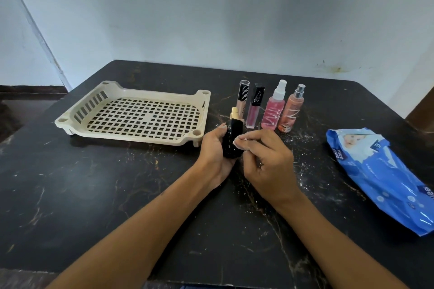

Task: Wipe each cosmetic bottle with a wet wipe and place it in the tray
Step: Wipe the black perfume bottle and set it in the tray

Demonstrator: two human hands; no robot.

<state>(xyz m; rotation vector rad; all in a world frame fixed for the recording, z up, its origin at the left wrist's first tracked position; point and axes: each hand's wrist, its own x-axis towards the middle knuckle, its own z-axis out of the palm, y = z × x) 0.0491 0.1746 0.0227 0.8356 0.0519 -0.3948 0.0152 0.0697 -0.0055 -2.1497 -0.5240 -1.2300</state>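
1. A cream slotted tray (70, 118) sat on the left part of the dark marbled table (98, 195), with nothing lying in it.
2. Just right of the tray's near corner, the left hand (215, 157) gripped a black bottle (231, 139) with a gold cap, fingers curled round its left side, holding it upright above the table.
3. The right hand (270, 159) pinched a small white wet wipe (239, 144) between thumb and fingertips and pressed it against the bottle's right side.
4. Behind the hands stood a row of four more bottles, close together: a beige gloss tube (242, 96), a mauve gloss tube (254, 108), a pink spray bottle (273, 110) with a white nozzle, and an orange spray bottle (291, 112) with a silver nozzle.
5. White specks were scattered over the table around and right of that row.
6. Far right, well apart from the bottles, lay a blue wipes packet (385, 178), crumpled and flat on the table.
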